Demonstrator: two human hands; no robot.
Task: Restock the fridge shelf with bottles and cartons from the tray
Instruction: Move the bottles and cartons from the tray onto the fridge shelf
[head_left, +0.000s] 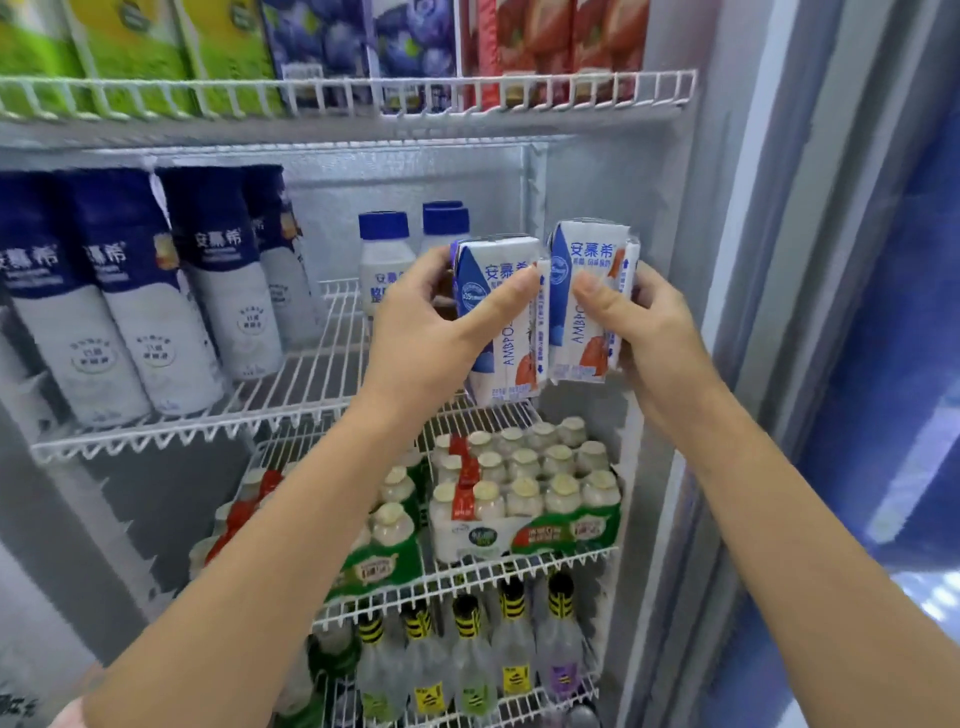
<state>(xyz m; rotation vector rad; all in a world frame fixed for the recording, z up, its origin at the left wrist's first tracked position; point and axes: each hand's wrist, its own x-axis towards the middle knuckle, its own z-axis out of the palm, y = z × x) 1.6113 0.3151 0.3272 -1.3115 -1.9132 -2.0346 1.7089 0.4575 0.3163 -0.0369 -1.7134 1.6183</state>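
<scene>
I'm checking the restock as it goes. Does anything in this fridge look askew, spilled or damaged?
Nothing looks spilled or damaged. The left hand and right hand each hold a carton, left carton tilted, right carton nearly upright, above the middle shelf, not yet set down.

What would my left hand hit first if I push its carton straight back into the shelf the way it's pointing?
Probably the small blue-capped bottles standing at the back of the wire shelf, right behind the carton in your left hand. Depth is hard to judge, so the gap before them is unclear.

Multipacks of small foil-capped bottles (524, 499), yellow-black capped clear bottles (467, 660) below
</scene>
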